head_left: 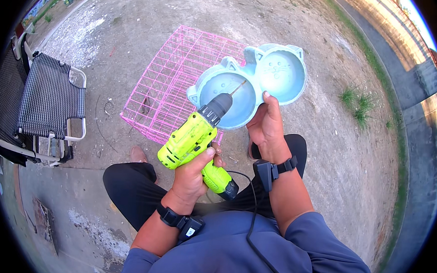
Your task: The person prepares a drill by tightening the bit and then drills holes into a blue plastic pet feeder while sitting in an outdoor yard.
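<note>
My left hand point(192, 172) is wrapped round the grip of a lime-green cordless drill point(188, 140) with a black chuck. Its thin drill bit point(238, 88) points up and to the right, over the left bowl of a light-blue double pet bowl point(283, 76). Whether the tip touches the bowl, I cannot tell. The pet bowl has two round dishes with cat ears and cat faces pressed into the bottoms. My right hand point(267, 122) grips it from below at the join between the dishes, thumb on the rim and the other fingers mostly hidden underneath.
A pink wire cage point(167, 79) stands on the dirt ground beyond my knees, partly behind the bowl. To the left is a folding chair point(52, 93) with checked fabric. Grass tufts point(361, 107) grow at right. A black cable point(251, 212) runs across my lap.
</note>
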The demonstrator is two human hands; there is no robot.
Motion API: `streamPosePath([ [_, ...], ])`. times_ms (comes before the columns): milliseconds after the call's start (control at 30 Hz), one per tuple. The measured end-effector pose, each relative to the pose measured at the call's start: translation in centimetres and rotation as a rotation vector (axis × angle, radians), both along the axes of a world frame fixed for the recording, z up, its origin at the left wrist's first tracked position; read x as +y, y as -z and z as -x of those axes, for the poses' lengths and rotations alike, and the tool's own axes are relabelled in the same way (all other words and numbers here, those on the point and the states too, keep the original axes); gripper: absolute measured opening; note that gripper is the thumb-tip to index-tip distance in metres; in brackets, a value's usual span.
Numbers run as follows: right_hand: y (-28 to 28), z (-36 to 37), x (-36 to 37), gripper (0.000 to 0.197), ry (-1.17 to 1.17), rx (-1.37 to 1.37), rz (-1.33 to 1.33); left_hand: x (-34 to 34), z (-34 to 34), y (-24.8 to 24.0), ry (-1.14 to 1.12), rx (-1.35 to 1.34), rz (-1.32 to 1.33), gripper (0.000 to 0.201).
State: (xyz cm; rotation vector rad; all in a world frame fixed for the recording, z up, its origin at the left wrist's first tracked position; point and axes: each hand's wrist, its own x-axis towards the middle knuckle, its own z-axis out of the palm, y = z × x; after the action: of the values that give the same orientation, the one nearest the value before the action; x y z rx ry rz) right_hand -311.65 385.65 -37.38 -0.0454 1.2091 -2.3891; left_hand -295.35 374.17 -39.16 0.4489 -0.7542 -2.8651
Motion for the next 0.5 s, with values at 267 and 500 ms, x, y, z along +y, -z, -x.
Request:
streamPosePath([
  [267,0.21,-0.07,-0.14,0.060,-0.003,-0.009,-0.023,0.00,-0.10,0.05,0.007,-0.006,-0.012,0.029],
  [500,0.14,-0.13,-0.17,0.059,0.007,-0.014,-0.027,-0.05,-0.04,0.40,0.018,0.006,0.011,0.027],
])
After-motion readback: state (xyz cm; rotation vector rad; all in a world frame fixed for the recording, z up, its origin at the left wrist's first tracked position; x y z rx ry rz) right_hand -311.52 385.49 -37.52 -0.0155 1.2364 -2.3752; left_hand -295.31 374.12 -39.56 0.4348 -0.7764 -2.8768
